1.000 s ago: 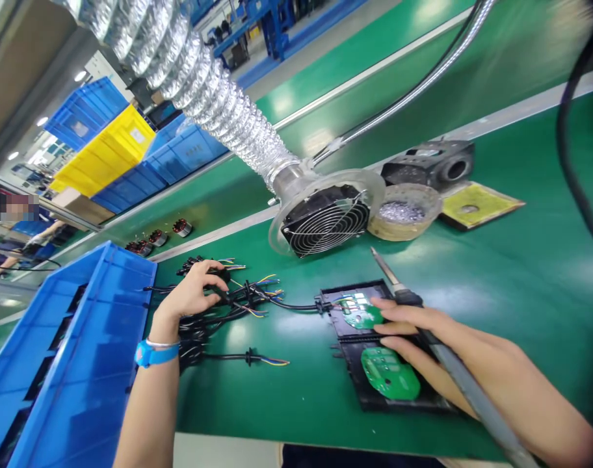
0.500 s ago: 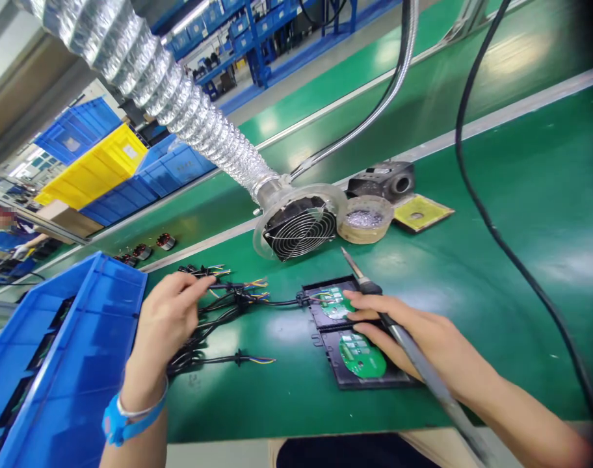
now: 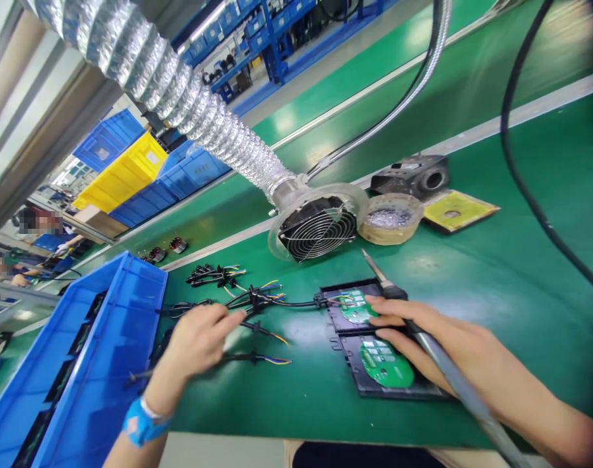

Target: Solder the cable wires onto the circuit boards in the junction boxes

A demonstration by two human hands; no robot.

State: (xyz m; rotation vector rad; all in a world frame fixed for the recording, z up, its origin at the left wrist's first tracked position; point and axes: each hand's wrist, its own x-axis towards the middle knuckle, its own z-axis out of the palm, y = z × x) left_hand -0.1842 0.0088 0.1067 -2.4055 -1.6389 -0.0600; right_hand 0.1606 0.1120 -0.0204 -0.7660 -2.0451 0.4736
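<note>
My left hand [image 3: 201,341], with a blue wristband, is closed over the bundle of black cables [image 3: 255,298] and pinches one black cable [image 3: 264,331] with coloured wire ends. In my right hand [image 3: 423,331] is a soldering iron [image 3: 435,357], its tip pointing up and away. The fingers of that hand also rest at the upper green circuit board [image 3: 355,305], which sits in a black case [image 3: 333,318] with a cable's wires on it. A second green board [image 3: 387,364] lies in the lower black case half.
A fume fan [image 3: 318,231] on a silver duct hangs beyond the boards. Behind it are a solder tub [image 3: 391,218], a yellow sponge [image 3: 457,211] and an iron holder [image 3: 413,177]. A blue bin [image 3: 101,351] stands left. People sit far left.
My left hand has moved down from the upper cables and now pinches a cable lower in the bundle. The whole view has shifted slightly. My right hand keeps its hold on the iron.
</note>
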